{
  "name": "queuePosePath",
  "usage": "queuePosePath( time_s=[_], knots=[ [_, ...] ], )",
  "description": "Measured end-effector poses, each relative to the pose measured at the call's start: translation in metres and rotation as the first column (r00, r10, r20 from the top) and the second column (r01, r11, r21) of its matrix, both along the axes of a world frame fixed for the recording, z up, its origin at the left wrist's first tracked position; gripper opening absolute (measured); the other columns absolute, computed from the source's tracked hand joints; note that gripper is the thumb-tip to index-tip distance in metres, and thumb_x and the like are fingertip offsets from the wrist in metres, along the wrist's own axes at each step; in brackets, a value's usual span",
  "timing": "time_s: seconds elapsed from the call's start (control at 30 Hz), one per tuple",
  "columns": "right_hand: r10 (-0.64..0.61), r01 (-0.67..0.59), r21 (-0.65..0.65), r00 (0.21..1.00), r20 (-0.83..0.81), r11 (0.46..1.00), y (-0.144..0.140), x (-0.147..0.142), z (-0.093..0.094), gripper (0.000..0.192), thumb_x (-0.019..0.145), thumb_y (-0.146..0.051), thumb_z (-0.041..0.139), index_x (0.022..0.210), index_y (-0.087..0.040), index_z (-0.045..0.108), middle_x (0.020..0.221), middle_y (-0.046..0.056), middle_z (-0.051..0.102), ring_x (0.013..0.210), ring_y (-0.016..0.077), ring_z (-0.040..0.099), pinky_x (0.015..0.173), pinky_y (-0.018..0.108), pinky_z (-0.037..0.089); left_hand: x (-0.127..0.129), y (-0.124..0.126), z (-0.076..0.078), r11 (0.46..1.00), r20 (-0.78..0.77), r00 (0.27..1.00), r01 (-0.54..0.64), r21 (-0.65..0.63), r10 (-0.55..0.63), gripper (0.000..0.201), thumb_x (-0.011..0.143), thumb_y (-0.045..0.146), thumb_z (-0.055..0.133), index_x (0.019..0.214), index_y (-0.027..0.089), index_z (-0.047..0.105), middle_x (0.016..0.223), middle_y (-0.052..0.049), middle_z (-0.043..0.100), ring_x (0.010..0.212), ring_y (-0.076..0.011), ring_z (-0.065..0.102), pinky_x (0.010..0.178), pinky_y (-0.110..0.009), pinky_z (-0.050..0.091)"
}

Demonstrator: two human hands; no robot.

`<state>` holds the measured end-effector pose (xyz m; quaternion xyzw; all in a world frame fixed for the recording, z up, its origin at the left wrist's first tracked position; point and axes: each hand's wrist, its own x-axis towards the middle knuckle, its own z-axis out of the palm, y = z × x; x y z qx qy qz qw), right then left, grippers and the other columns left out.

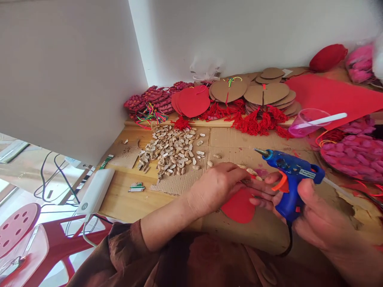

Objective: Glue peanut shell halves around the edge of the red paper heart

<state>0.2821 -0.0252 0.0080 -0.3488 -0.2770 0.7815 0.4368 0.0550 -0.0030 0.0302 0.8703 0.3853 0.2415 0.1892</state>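
Observation:
My right hand [317,219] is wrapped round the handle of a blue hot glue gun [295,165] with an orange trigger [281,182]. Its metal nozzle points up and to the left. My left hand [218,185] is closed, with its fingertips pressed together near the fingers of my right hand; what they hold, if anything, is hidden. Below the meeting fingers, a red rounded card [240,207] shows in part. Left of my left hand lies a heap of peanut shells [172,149] on corrugated cardboard. A few loose shells [253,172] lie just beyond my fingers.
Along the back ledge are red cards [194,101], stacked cardboard discs [266,94] and red tassels [254,122]. A plastic cup [305,124] with a white stick and a pink shell-covered disc [353,155] stand right. A white power strip [95,191] lies at the left table edge.

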Motion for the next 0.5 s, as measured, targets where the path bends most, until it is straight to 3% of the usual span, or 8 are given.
queuePosePath(
  time_s=[0.17,0.23,0.27,0.3,0.37,0.43,0.5],
  knots=[
    [-0.029,0.024,0.069,0.997,0.077,0.997,0.001,0.004,-0.005,0.038,0.084,-0.067,0.069,0.096,-0.032,0.077,0.11,0.008,0.08,0.106,0.0355,0.077,0.089,0.052,0.065,0.001,0.004,-0.004,0.999,0.071,0.997,-0.018,-0.037,0.021,0.021,0.102,0.019,0.056,0.113,0.018,0.073,0.104,-0.007,0.077,0.097,-0.0187,0.071,0.086,-0.029,0.055],
    [-0.019,0.01,0.088,0.994,0.108,0.996,0.003,0.005,-0.003,0.042,0.085,-0.07,0.066,0.1,-0.032,0.077,0.109,0.009,0.079,0.1,0.0344,0.078,0.08,0.048,0.067,0.0,0.008,-0.006,0.98,0.234,0.967,-0.054,-0.191,0.099,0.018,0.098,0.019,0.064,0.111,0.02,0.077,0.106,-0.007,0.079,0.098,-0.0187,0.072,0.089,-0.03,0.055],
    [-0.024,0.01,0.105,0.991,0.135,0.994,0.005,0.005,-0.002,0.041,0.086,-0.069,0.065,0.101,-0.032,0.076,0.108,0.009,0.079,0.097,0.0336,0.079,0.075,0.045,0.068,-0.001,0.011,-0.008,0.945,0.341,0.925,-0.051,-0.324,0.167,0.017,0.094,0.02,0.07,0.109,0.019,0.078,0.104,-0.007,0.08,0.095,-0.0182,0.073,0.088,-0.03,0.056],
    [-0.039,0.014,0.141,0.984,0.172,0.99,0.006,0.006,0.0,0.04,0.088,-0.067,0.065,0.103,-0.032,0.076,0.106,0.009,0.079,0.092,0.0317,0.079,0.068,0.04,0.067,-0.004,0.015,-0.01,0.879,0.44,0.859,-0.023,-0.476,0.261,0.019,0.088,0.022,0.077,0.107,0.019,0.079,0.102,-0.006,0.08,0.091,-0.0174,0.073,0.085,-0.028,0.057],
    [-0.107,0.035,0.263,0.959,0.264,0.964,0.006,0.009,0.003,0.033,0.095,-0.058,0.062,0.107,-0.03,0.075,0.101,0.008,0.078,0.078,0.0244,0.078,0.055,0.03,0.061,-0.009,0.022,-0.014,0.673,0.563,0.677,0.133,-0.728,0.474,0.027,0.077,0.026,0.088,0.1,0.017,0.08,0.092,-0.005,0.08,0.079,-0.0145,0.073,0.074,-0.024,0.058],
    [-0.175,0.033,0.386,0.924,0.339,0.922,0.004,0.013,0.004,0.026,0.101,-0.047,0.058,0.11,-0.029,0.075,0.098,0.006,0.075,0.063,0.0161,0.07,0.046,0.024,0.05,-0.015,0.027,-0.018,0.486,0.58,0.496,0.318,-0.814,0.647,0.035,0.066,0.03,0.096,0.094,0.015,0.08,0.083,-0.004,0.078,0.07,-0.0116,0.071,0.065,-0.019,0.057],
    [-0.22,0.009,0.459,0.885,0.41,0.889,-0.001,0.015,0.002,0.024,0.103,-0.043,0.056,0.107,-0.027,0.075,0.095,0.004,0.073,0.057,0.0119,0.063,0.046,0.024,0.047,-0.02,0.031,-0.021,0.378,0.564,0.409,0.453,-0.808,0.717,0.039,0.062,0.029,0.098,0.092,0.014,0.079,0.081,-0.004,0.077,0.068,-0.0104,0.071,0.062,-0.017,0.056]
  ],
)
